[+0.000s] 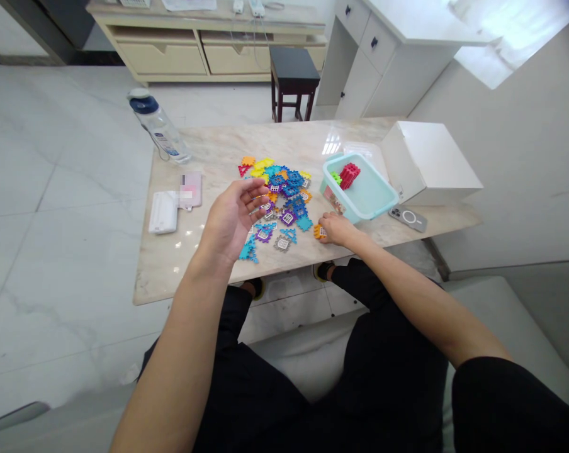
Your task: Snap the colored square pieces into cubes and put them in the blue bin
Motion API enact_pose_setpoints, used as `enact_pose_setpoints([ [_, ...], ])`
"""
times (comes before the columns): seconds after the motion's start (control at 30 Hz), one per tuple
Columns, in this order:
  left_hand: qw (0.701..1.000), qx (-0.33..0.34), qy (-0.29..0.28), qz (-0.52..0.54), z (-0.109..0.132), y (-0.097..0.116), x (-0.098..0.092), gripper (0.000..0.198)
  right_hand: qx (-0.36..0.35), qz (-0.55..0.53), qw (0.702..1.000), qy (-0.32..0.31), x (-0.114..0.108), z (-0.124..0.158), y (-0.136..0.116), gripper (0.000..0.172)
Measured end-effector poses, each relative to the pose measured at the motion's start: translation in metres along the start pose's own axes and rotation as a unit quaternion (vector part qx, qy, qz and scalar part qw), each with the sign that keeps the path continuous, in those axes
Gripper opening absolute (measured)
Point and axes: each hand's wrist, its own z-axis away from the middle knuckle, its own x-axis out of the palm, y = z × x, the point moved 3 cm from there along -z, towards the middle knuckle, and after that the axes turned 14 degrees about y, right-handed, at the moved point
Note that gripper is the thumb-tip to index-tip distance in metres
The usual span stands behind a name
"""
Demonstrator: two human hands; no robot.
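Observation:
My left hand (235, 217) is raised over the left side of a loose pile of coloured interlocking plastic tiles (294, 206), its fingers loosely curled and apart with nothing seen between them. To the right of the pile, my right hand (335, 228) is closed on orange interlocking tiles (318, 231) low at the table's near edge. Blue, purple, yellow, grey and turquoise tiles make up the pile, some with white window prints. Just beyond my right hand stands a light turquoise plastic bin (372, 189) holding red tiles (349, 175) and a green piece (336, 178).
A marble-patterned table (209, 141) carries everything. On its left are a water bottle (162, 129), a white tissue pack (163, 212) and a pink packet (194, 184). To the right lie a white box (435, 163) and a phone (408, 218). A dark stool (294, 66) stands behind.

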Motion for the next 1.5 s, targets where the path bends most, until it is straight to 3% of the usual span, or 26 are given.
enact_pose_setpoints([
  [0.63, 0.998, -0.027, -0.002, 0.058, 0.002, 0.006, -0.013, 0.012, -0.007, 0.035, 0.999, -0.014, -0.01, -0.009, -0.015, 0.047],
  [0.83, 0.989, -0.102, -0.006, 0.108, -0.002, 0.002, -0.015, 0.008, -0.006, 0.024, 1.0, -0.01, -0.017, -0.009, -0.02, 0.042],
  [0.93, 0.985, -0.119, 0.005, 0.128, -0.005, 0.0, -0.016, 0.006, 0.002, -0.013, 1.0, 0.01, -0.025, -0.012, -0.019, 0.038],
  [1.03, 0.984, -0.115, 0.024, 0.131, -0.009, -0.006, -0.015, 0.004, 0.023, -0.079, 0.994, 0.074, -0.043, -0.015, -0.012, 0.036],
  [1.13, 0.99, -0.1, 0.033, 0.093, -0.011, -0.019, -0.007, 0.002, 0.019, -0.184, 0.964, 0.189, -0.071, -0.01, -0.009, 0.037],
  [1.27, 0.999, -0.02, 0.031, -0.022, -0.012, -0.044, 0.011, 0.01, -0.023, -0.358, 0.864, 0.354, -0.11, 0.01, -0.023, 0.047],
  [1.37, 0.997, 0.001, -0.031, -0.069, -0.011, -0.061, 0.027, 0.024, -0.044, -0.416, 0.797, 0.435, -0.13, 0.027, -0.037, 0.048],
  [1.5, 0.984, -0.065, -0.161, -0.041, -0.002, -0.074, 0.039, 0.057, -0.079, -0.42, 0.774, 0.467, -0.141, 0.04, -0.044, 0.052],
])
